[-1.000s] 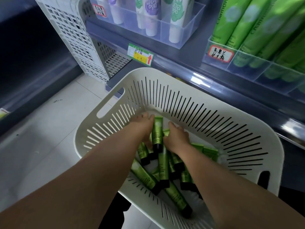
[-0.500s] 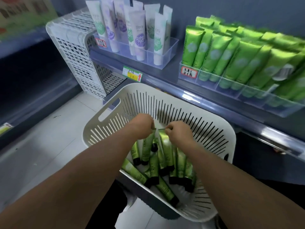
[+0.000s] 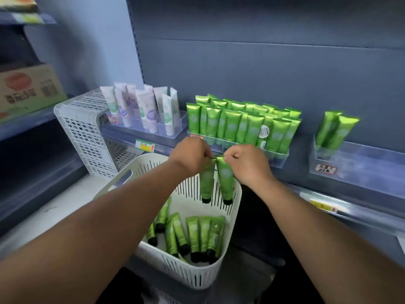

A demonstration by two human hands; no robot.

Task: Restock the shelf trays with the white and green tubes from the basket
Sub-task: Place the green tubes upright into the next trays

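My left hand (image 3: 190, 153) pinches the crimped top of a green tube (image 3: 206, 183), which hangs cap down over the white slotted basket (image 3: 192, 275). My right hand (image 3: 245, 163) pinches a second green tube (image 3: 225, 183) the same way, right beside the first. Several more green tubes (image 3: 192, 235) lie in the basket bottom. Just behind my hands, a clear shelf tray (image 3: 278, 155) stands packed with green tubes. A clear tray of white tubes (image 3: 144, 110) sits to its left. At the right, another clear tray (image 3: 359, 165) holds a few green tubes at its left end.
A white perforated crate (image 3: 81, 132) stands on end left of the shelf. A cardboard box (image 3: 28, 88) sits on the neighbouring shelf at far left. Price tags (image 3: 144, 145) line the shelf edge. Pale floor (image 3: 50, 205) lies left of the basket.
Both hands have risen out of the basket, each lifting one green tube by its top to shelf-edge height. My view has tilted up, showing more of the shelf.
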